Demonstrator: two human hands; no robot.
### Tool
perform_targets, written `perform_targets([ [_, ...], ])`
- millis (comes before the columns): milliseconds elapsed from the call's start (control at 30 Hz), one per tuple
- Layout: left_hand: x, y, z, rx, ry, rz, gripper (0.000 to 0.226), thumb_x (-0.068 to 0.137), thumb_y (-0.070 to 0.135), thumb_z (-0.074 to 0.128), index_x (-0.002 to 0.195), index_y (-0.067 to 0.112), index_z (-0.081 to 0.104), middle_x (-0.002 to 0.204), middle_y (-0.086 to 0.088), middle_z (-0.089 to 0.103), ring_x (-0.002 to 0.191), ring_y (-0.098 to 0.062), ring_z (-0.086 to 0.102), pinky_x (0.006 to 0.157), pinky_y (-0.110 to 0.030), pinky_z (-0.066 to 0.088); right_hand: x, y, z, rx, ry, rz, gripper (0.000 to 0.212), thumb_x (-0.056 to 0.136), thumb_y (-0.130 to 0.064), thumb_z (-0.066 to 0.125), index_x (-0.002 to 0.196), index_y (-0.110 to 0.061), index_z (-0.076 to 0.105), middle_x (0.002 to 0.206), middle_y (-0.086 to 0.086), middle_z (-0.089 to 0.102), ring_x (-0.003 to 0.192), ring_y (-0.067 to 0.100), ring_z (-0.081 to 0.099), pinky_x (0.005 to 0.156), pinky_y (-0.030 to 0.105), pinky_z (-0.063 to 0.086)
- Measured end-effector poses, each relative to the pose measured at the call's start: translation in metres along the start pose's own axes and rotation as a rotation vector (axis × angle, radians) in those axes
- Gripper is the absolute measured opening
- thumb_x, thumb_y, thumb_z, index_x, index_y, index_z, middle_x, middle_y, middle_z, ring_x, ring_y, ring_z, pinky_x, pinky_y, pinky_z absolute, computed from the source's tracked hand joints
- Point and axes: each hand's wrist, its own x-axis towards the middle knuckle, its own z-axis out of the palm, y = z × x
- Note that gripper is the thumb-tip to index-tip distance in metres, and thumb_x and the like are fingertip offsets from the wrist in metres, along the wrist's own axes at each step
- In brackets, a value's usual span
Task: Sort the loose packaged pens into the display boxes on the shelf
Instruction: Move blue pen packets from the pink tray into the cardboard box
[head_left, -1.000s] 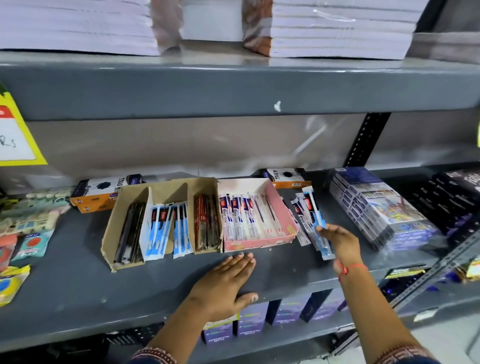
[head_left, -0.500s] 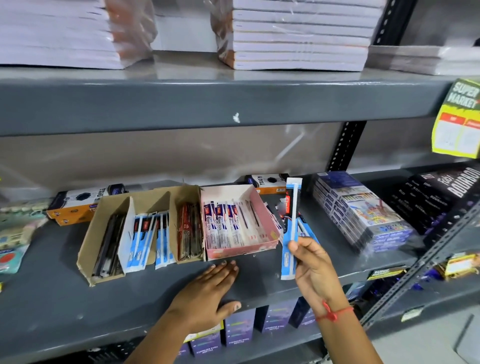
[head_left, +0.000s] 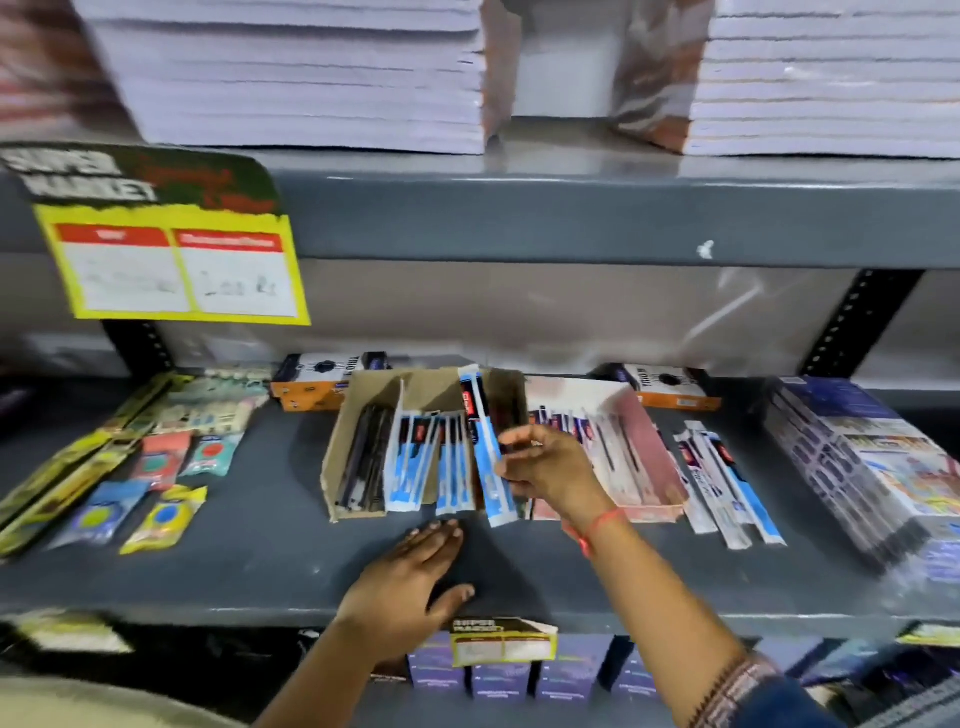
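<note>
My right hand (head_left: 550, 467) grips a blue and white packaged pen (head_left: 485, 447) and holds it upright over the brown cardboard display box (head_left: 363, 400), next to the blue packs standing in it. A pink display box (head_left: 649, 457) with more packaged pens sits just to the right, partly hidden by my hand. Several loose packaged pens (head_left: 727, 483) lie on the grey shelf (head_left: 234, 551) right of the pink box. My left hand (head_left: 410, 582) rests flat on the shelf in front of the brown box, fingers spread, holding nothing.
Erasers and small packets (head_left: 156, 483) lie at the left. Orange boxes (head_left: 311, 384) stand behind the display boxes. A wrapped stack of blue books (head_left: 857, 462) fills the right end. A yellow price sign (head_left: 176, 260) hangs from the upper shelf, which carries paper stacks (head_left: 311, 78).
My right hand has carried the packaged pen leftward from the loose pile to the brown box. The view has swung to the left. My left hand stays on the shelf.
</note>
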Motion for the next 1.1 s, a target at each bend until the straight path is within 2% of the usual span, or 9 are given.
perform_targets([
  [67, -0.012, -0.016, 0.000, -0.034, -0.073, -0.092, 0.081, 0.093, 0.065, 0.005, 0.128, 0.015, 0.058, 0.134, 0.006, 0.050, 0.119, -0.011, 0.051, 0.094, -0.027, 0.039, 0.016, -0.005, 0.024, -0.123, -0.020, 0.012, 0.026, 0.082, 0.014, 0.058, 0.080, -0.012, 0.055, 0.063, 0.004, 0.052, 0.050, 0.008, 0.053, 0.041, 0.012, 0.047],
  [167, -0.021, -0.033, 0.002, -0.099, -0.082, -0.120, 0.075, 0.097, 0.059, 0.010, 0.117, 0.016, 0.066, 0.122, 0.005, 0.062, 0.108, -0.013, 0.060, 0.080, -0.025, 0.049, 0.044, -0.010, 0.050, -0.382, 0.041, -0.017, 0.024, 0.078, 0.010, 0.059, 0.090, -0.011, 0.057, 0.061, 0.008, 0.058, 0.048, 0.013, 0.060, 0.060, 0.030, 0.055],
  [233, -0.023, -0.036, 0.001, -0.088, -0.012, -0.113, 0.074, 0.096, 0.057, 0.008, 0.113, 0.019, 0.069, 0.118, 0.007, 0.064, 0.102, -0.010, 0.062, 0.077, -0.017, 0.048, 0.062, -0.016, 0.070, -0.650, 0.023, -0.045, 0.022, 0.080, 0.005, 0.056, 0.096, -0.009, 0.060, 0.088, 0.021, 0.071, 0.081, 0.030, 0.072, 0.084, 0.040, 0.056],
  [333, -0.021, -0.031, -0.002, -0.113, -0.013, -0.111, 0.074, 0.096, 0.056, 0.007, 0.112, 0.021, 0.070, 0.117, 0.008, 0.065, 0.099, -0.010, 0.063, 0.076, -0.018, 0.048, 0.077, -0.021, 0.084, -0.963, 0.026, -0.065, 0.035, 0.088, 0.000, 0.045, 0.120, 0.005, 0.058, 0.124, 0.026, 0.062, 0.116, 0.039, 0.059, 0.097, 0.039, 0.047],
  [467, -0.022, -0.038, 0.006, -0.092, 0.000, -0.102, 0.073, 0.095, 0.056, 0.008, 0.116, 0.018, 0.067, 0.121, 0.005, 0.063, 0.105, -0.011, 0.060, 0.090, -0.019, 0.042, 0.091, -0.013, 0.098, -1.122, 0.036, 0.008, 0.036, 0.092, 0.000, 0.039, 0.123, 0.006, 0.054, 0.128, 0.025, 0.059, 0.120, 0.038, 0.057, 0.098, 0.041, 0.046],
  [767, -0.021, -0.033, -0.002, -0.119, -0.068, -0.107, 0.070, 0.096, 0.051, 0.010, 0.113, 0.017, 0.069, 0.119, 0.003, 0.064, 0.105, -0.011, 0.060, 0.093, -0.019, 0.039, 0.096, -0.004, 0.101, -1.332, 0.067, 0.016, 0.034, 0.094, -0.001, 0.038, 0.121, 0.003, 0.059, 0.127, 0.020, 0.061, 0.118, 0.033, 0.059, 0.094, 0.040, 0.049],
  [900, -0.019, -0.035, -0.001, -0.076, -0.063, -0.065, 0.066, 0.092, 0.054, 0.023, 0.135, 0.012, 0.050, 0.141, 0.000, 0.044, 0.125, -0.014, 0.045, 0.107, -0.025, 0.017, 0.088, -0.022, 0.096, -1.422, 0.112, -0.127, 0.034, 0.093, -0.001, 0.038, 0.121, 0.003, 0.057, 0.125, 0.021, 0.061, 0.114, 0.034, 0.061, 0.088, 0.040, 0.051],
  [1000, -0.019, -0.031, -0.006, -0.103, -0.101, -0.100, 0.074, 0.096, 0.053, 0.005, 0.120, 0.018, 0.065, 0.124, 0.007, 0.060, 0.107, -0.008, 0.059, 0.090, -0.017, 0.041, 0.076, -0.036, 0.074, -1.362, 0.232, -0.183, 0.035, 0.092, -0.005, 0.039, 0.121, -0.001, 0.058, 0.124, 0.021, 0.062, 0.113, 0.036, 0.061, 0.086, 0.039, 0.052],
  [1100, -0.016, -0.024, -0.007, -0.113, -0.130, -0.110, 0.077, 0.097, 0.051, 0.004, 0.110, 0.015, 0.071, 0.112, 0.004, 0.067, 0.098, -0.011, 0.064, 0.080, -0.021, 0.049, 0.059, -0.041, 0.030, -1.224, 0.412, -0.186, 0.032, 0.088, -0.012, 0.044, 0.114, -0.006, 0.061, 0.118, 0.021, 0.065, 0.109, 0.037, 0.063, 0.087, 0.038, 0.051],
])
